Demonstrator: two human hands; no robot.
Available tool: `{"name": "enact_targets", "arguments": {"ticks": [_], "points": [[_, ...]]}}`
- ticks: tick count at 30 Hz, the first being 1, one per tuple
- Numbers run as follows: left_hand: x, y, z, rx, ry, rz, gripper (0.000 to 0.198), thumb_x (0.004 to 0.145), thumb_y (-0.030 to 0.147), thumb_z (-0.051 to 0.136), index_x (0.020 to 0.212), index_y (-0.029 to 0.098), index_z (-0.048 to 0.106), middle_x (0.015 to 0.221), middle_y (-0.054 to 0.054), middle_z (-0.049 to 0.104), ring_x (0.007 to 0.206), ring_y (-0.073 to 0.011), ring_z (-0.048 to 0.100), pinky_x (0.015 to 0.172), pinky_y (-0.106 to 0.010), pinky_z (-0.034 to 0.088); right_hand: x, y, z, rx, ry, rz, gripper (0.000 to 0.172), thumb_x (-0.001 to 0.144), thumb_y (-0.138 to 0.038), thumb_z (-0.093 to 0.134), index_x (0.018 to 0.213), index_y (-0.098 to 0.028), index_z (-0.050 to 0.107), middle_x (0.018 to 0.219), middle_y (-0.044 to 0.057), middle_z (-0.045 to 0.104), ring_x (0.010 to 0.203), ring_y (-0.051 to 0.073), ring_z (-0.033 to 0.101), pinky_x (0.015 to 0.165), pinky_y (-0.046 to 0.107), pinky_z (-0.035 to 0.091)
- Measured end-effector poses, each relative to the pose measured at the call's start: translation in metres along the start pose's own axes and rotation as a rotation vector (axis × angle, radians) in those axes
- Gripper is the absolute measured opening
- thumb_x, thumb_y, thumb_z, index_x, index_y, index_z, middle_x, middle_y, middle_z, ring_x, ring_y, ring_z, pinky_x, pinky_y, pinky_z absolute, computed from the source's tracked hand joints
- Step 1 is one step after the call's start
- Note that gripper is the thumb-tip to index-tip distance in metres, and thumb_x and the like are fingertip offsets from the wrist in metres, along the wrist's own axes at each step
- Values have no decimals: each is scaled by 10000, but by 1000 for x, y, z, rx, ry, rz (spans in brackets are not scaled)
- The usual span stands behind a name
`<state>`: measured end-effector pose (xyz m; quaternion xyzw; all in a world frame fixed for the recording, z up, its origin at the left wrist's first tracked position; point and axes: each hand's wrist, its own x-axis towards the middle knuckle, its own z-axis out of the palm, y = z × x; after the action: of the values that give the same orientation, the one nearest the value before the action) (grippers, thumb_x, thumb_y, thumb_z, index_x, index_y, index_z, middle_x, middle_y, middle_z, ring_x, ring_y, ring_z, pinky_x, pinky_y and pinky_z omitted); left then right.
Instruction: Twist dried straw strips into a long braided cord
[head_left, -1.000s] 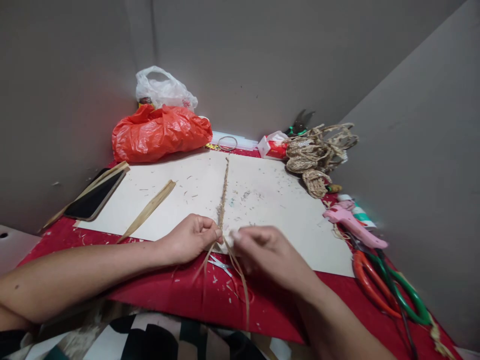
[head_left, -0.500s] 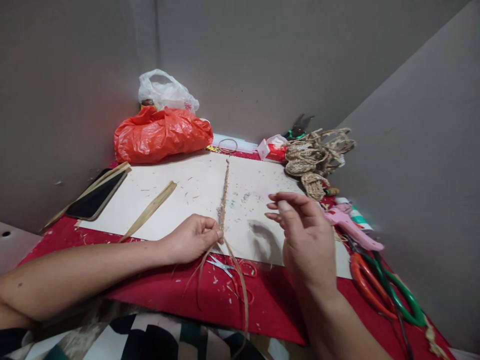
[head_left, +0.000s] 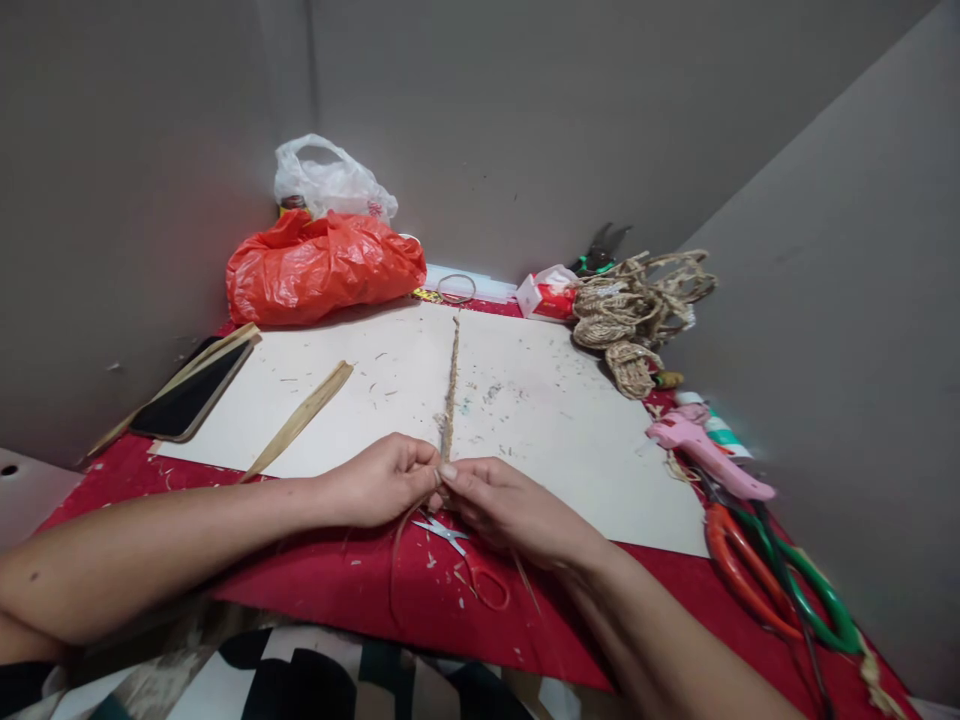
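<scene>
A thin braided straw cord (head_left: 451,385) runs down the middle of the white board (head_left: 360,395). My left hand (head_left: 397,480) pinches its near end between thumb and fingers. Right beside it, my right hand (head_left: 499,500) is closed on the same end, thumb on top, with the fingertips of both hands touching. Loose strands hang below both hands; where they leave the braid is hidden by my fingers. Just under the hands lie small red-handled scissors (head_left: 450,535), partly covered by my right hand.
At left are a dried leaf strip (head_left: 304,418) and a phone (head_left: 195,395). Behind stand a red plastic bag (head_left: 322,268) and a white bag (head_left: 330,185). To the right lie coiled rope (head_left: 634,305), a pink glue gun (head_left: 709,450) and large shears (head_left: 750,570). Grey walls enclose the table.
My right hand has come in from the right, where it was raised with fingers apart, and has closed on the cord's end beside my left hand. The left hand has stayed in place.
</scene>
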<state>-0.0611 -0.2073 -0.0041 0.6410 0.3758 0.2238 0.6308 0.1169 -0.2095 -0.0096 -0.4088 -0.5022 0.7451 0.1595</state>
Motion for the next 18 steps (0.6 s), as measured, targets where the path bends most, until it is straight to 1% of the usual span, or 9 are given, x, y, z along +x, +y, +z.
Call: {"name": "enact_targets", "arguments": {"ticks": [2, 3, 5, 7, 9, 11, 14, 16, 18], "points": [[0, 4, -3, 33, -83, -16, 338, 882, 340, 376, 700, 121, 558, 560, 26, 471, 501, -59, 340, 493, -192, 279, 1, 2, -3, -65, -31, 5, 443, 848, -534, 445, 667, -139, 530, 426, -100, 239, 370, 32, 153, 346, 182, 105], [0, 5, -5, 69, -94, -21, 330, 882, 332, 372, 708, 121, 557, 553, 33, 448, 498, -60, 328, 483, -193, 265, 3, 3, -4, -65, -33, 7, 444, 849, -530, 448, 644, -142, 519, 417, -97, 250, 362, 32, 165, 344, 186, 109], [-1, 6, -8, 161, -66, -29, 291, 870, 320, 393, 700, 128, 531, 544, 49, 392, 496, -62, 309, 470, -194, 246, 5, 6, -4, 2, -24, 8, 429, 838, -512, 481, 594, -160, 449, 421, -92, 286, 353, 31, 180, 339, 186, 115], [-2, 8, -12, 254, -34, -19, 262, 857, 307, 409, 686, 135, 508, 550, 53, 372, 505, -64, 317, 478, -194, 254, 8, 8, -3, 114, -15, 18, 425, 823, -496, 513, 576, -171, 396, 428, -97, 284, 353, 27, 157, 334, 179, 106], [-4, 12, -16, 348, -35, 8, 249, 855, 286, 401, 685, 139, 510, 559, 47, 391, 520, -69, 347, 500, -196, 280, 9, 8, 0, 212, -3, 30, 422, 813, -481, 531, 566, -171, 387, 420, -106, 252, 357, 23, 123, 335, 169, 86], [-8, 17, -18, 471, -27, 33, 249, 854, 266, 389, 674, 145, 512, 565, 35, 426, 525, -75, 376, 513, -201, 296, 8, 7, 4, 272, 38, 32, 415, 799, -466, 555, 557, -168, 396, 405, -111, 235, 355, 20, 108, 334, 163, 72], [-14, 21, -14, 733, 59, 64, 263, 857, 264, 371, 670, 155, 519, 548, 17, 463, 498, -87, 396, 504, -219, 296, 7, 5, 8, 310, 106, 20, 394, 782, -452, 583, 564, -156, 439, 401, -109, 251, 352, 15, 112, 328, 159, 75], [-18, 19, -6, 936, 117, 116, 268, 871, 272, 342, 730, 161, 541, 547, 1, 497, 476, -103, 420, 493, -236, 301, 7, 6, 11, 317, 130, 8, 368, 776, -452, 593, 600, -147, 485, 403, -113, 244, 352, 15, 115, 328, 158, 80], [-22, 13, 3, 1140, 139, 194, 261, 878, 258, 316, 824, 155, 549, 561, -20, 534, 462, -126, 455, 480, -254, 321, 7, 7, 14, 323, 148, -8, 377, 760, -457, 612, 590, -153, 466, 404, -114, 242, 351, 14, 121, 326, 159, 89]]}}
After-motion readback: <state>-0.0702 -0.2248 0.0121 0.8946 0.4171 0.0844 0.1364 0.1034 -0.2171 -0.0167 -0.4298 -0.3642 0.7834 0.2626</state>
